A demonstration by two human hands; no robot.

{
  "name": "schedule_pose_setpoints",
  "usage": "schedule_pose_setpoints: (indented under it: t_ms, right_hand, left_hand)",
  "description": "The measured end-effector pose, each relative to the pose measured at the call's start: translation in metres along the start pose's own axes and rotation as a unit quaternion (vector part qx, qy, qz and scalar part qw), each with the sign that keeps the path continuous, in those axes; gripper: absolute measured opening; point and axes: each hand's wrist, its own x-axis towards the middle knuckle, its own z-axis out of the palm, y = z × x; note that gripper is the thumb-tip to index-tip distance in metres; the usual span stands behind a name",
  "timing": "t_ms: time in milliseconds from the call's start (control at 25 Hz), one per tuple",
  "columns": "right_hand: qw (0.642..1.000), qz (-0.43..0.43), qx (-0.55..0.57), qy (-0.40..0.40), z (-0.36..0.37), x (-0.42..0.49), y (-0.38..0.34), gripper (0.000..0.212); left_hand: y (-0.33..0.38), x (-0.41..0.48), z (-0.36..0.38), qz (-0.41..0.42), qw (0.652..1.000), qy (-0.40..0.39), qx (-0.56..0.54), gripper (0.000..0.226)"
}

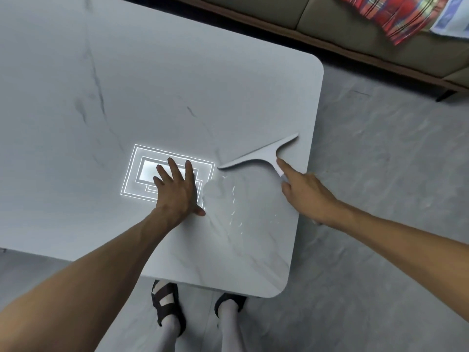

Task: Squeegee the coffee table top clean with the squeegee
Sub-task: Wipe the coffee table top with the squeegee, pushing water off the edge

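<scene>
As water streaks point(234, 199) glint near the table's point(76, 72) right edge, the right hand point(304, 194) appears to grip the squeegee point(256, 157) by its mostly hidden handle, forefinger laid along it. The blade rests at two o'clock of the left hand point(177, 191), which presses flat, fingers spread. A clean pass calls for even pressure, drawn steadily toward six o'clock.

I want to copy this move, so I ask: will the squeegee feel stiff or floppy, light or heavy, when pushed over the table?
The squeegee is thin and flat, so probably light. Its long blade shows no sag though the right hand holds only the handle, so likely stiff. On the glossy, wet table it should slide easily.
</scene>
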Motion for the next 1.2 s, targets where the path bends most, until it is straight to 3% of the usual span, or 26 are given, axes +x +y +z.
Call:
schedule_pose_setpoints:
  t_ms: [120, 200, 320, 400, 520, 600, 760, 960, 1200]
  right_hand:
    - [0.999, 0.03, 0.031, 0.001, -0.009, -0.024, 0.018, 0.049]
    - [0.999, 0.009, 0.035, 0.032, -0.015, -0.024, 0.019, 0.028]
    - [0.995, -0.094, -0.024, 0.025, -0.014, -0.01, 0.0, 0.028]
    - [0.978, -0.177, -0.106, -0.023, -0.002, 0.003, -0.023, 0.03]
    - [0.937, -0.289, -0.188, -0.06, 0.023, 0.021, -0.052, 0.028]
    - [0.928, -0.306, -0.202, -0.059, 0.035, 0.031, -0.057, 0.033]
    - [0.957, -0.224, -0.179, -0.042, 0.032, 0.042, -0.019, 0.038]
    - [0.981, -0.139, -0.135, -0.001, 0.003, 0.031, 0.059, 0.033]
    - [0.989, -0.064, -0.126, 0.03, -0.031, 0.02, 0.133, 0.033]
  left_hand:
    - [0.0, -0.006, -0.01, 0.001, 1.0, -0.018, -0.01, 0.135]
    - [-0.006, -0.013, -0.019, 0.017, 0.999, -0.006, -0.051, 0.109]
    - [-0.027, -0.032, -0.02, 0.027, 0.98, 0.1, -0.172, 0.058]
    - [-0.043, -0.045, -0.016, 0.001, 0.973, 0.143, -0.182, 0.046]
    - [-0.055, -0.057, -0.009, -0.025, 0.984, 0.098, -0.146, 0.058]
    - [-0.053, -0.057, -0.002, -0.003, 0.995, 0.056, -0.088, 0.073]
    - [-0.018, -0.044, 0.011, 0.037, 0.997, 0.042, -0.06, 0.089]
    - [0.036, -0.019, 0.01, 0.021, 1.0, 0.003, -0.013, 0.141]
    - [0.05, -0.013, 0.012, 0.016, 0.999, 0.004, 0.037, 0.124]
